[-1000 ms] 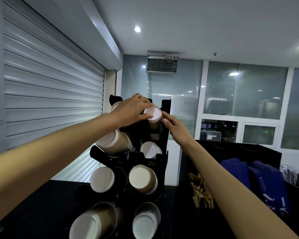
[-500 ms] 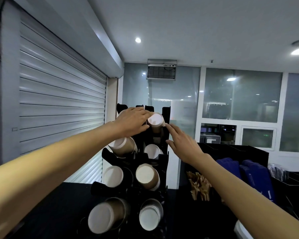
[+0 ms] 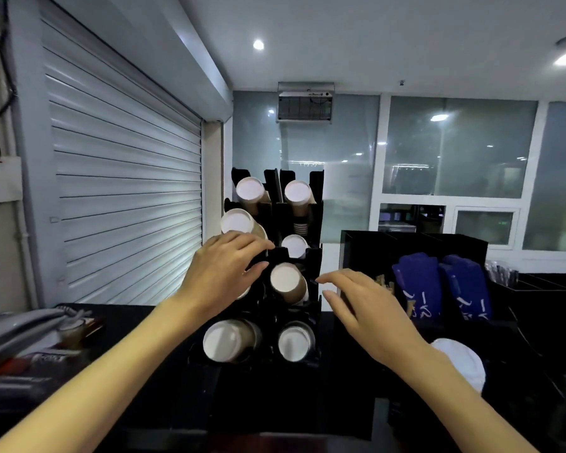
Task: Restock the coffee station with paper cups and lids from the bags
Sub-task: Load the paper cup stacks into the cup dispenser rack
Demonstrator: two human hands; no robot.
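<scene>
A black cup rack stands on the dark counter, its slots filled with stacks of brown paper cups showing white bases. The top right stack and top left stack sit in the highest slots. My left hand hovers in front of the rack's middle left slots with fingers relaxed, holding nothing. My right hand hangs in the air to the right of the rack, fingers spread and empty. A brown cup stack lies between the two hands.
A black organiser right of the rack holds blue packets and wooden stirrers. A white lid-like object lies low at the right. Bagged items and clutter sit on the counter at left, below a roller shutter.
Both hands have let go of the top right cup stack and dropped lower, away from the rack's top. The camera has tilted down and pulled back.
</scene>
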